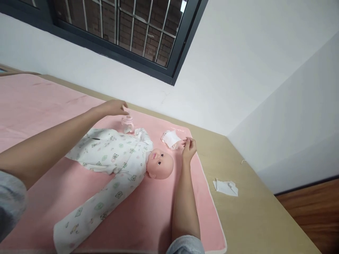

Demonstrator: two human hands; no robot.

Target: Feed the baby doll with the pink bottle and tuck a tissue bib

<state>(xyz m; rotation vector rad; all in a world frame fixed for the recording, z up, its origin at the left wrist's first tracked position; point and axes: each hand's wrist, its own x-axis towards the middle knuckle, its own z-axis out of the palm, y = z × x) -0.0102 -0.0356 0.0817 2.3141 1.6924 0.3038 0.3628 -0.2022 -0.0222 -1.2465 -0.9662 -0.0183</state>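
A baby doll [160, 164] lies on its back on a pink mat [148, 215], wearing a white printed outfit [113, 151] with one sleeve stretched toward the near edge. Beyond its body a small baby bottle [128, 125] stands upright. My left hand [115, 107] is just above the bottle top, thumb and fingers apart; whether the thumb touches it I cannot tell. Past the doll's head, my right hand [189, 149] has loosely bent fingers with nothing visible in them. Close to its fingertips lies a white folded tissue or packet [171, 138].
The mat covers part of a wooden tabletop [219, 158]. A crumpled white tissue [226, 187] lies on the wood to the right. White walls [251, 53] meet the table's far and right sides. A dark-framed window [169, 72] with bars is above.
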